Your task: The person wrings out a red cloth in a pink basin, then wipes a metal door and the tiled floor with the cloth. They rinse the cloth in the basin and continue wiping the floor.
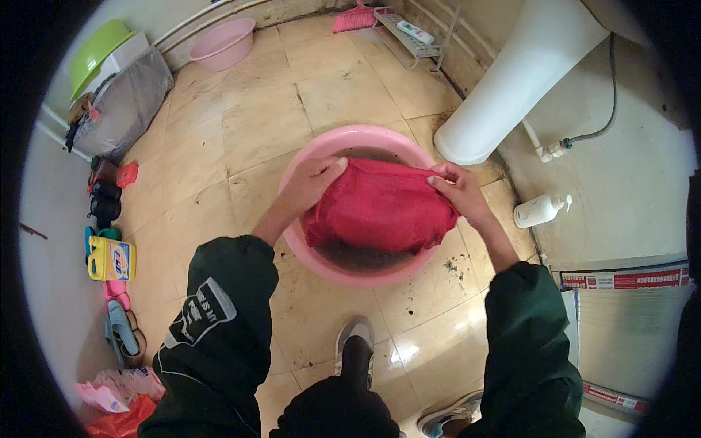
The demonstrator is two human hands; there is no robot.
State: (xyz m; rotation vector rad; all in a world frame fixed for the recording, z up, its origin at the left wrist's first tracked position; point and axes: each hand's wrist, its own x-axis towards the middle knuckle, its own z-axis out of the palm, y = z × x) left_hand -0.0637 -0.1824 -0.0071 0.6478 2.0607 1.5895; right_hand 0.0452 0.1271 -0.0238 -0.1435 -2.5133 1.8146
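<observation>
A red cloth is stretched between my two hands over a pink plastic basin on the tiled floor. Dark, murky water shows in the basin below and behind the cloth. My left hand pinches the cloth's upper left corner between thumb and fingers. At the upper right corner, my right hand grips the edge in the same manner. The cloth hangs down from both hands, its lower edge bunched near the water; whether it touches the water I cannot tell.
A white pedestal stands right behind the basin, a white pump bottle by the right wall. Along the left wall are a yellow jug, slippers and plastic bags. Farther back are another pink basin and a small rack.
</observation>
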